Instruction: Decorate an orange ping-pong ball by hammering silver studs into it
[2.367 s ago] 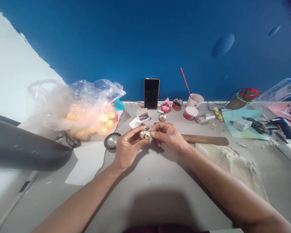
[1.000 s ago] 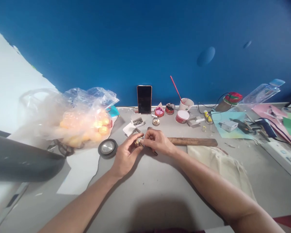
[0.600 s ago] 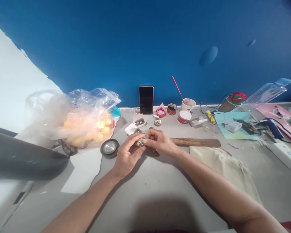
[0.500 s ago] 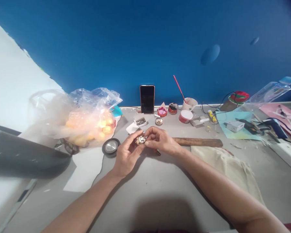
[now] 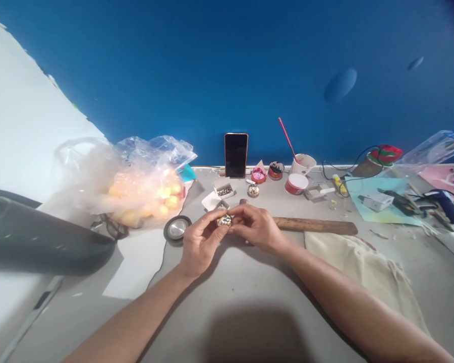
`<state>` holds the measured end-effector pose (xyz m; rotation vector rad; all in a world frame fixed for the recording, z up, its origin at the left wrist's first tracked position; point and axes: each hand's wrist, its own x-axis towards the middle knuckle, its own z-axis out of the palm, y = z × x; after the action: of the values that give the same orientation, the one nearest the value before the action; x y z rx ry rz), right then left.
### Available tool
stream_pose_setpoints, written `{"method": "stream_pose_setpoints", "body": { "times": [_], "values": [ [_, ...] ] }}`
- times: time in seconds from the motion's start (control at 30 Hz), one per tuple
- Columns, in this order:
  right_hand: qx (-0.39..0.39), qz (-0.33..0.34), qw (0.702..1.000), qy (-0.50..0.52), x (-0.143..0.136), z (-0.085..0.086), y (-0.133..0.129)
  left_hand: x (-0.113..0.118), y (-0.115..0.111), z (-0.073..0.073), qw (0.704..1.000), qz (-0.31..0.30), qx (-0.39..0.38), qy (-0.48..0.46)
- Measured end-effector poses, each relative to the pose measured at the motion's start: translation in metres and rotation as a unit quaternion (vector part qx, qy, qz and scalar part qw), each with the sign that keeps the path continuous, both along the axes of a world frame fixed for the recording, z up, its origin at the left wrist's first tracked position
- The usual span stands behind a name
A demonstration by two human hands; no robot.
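Observation:
A small round gold-and-silver piece, glittering and patterned [image 5: 224, 221], is held up above the table. My left hand [image 5: 200, 247] closes thumb and fingers around its left side. From the other side my right hand [image 5: 258, 228] pinches at its right edge, fingers pressed together and partly covering it. Just behind the hands lies a small open white box [image 5: 224, 190] filled with tiny metal bits. A similar round glittering piece [image 5: 253, 190] rests on the table. A wooden handle [image 5: 318, 225] lies to the right of my right hand, its near end hidden behind it.
Left of the hands is a round black-rimmed metal disc [image 5: 177, 229]. A phone [image 5: 236, 156] leans on the blue wall. Paint pots [image 5: 297, 183], a cup with a brush [image 5: 303, 164] and a beige cloth [image 5: 357, 264] are to the right. Plastic bags [image 5: 147, 166] stand left.
The view has swung slightly left, so the scene sits further right. The glittering piece has turned a little in my fingers, and the right fingertips have shifted at its edge.

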<state>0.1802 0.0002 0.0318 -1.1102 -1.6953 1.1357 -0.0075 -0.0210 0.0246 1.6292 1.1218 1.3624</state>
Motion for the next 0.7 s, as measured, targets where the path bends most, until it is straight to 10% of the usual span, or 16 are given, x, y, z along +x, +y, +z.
{"method": "stream_pose_setpoints", "body": {
  "times": [0.7],
  "values": [
    [0.225, -0.025, 0.964, -0.14, -0.001, -0.014, -0.003, 0.006, -0.001, 0.0, 0.987, -0.025, -0.104, -0.122]
  ]
}}
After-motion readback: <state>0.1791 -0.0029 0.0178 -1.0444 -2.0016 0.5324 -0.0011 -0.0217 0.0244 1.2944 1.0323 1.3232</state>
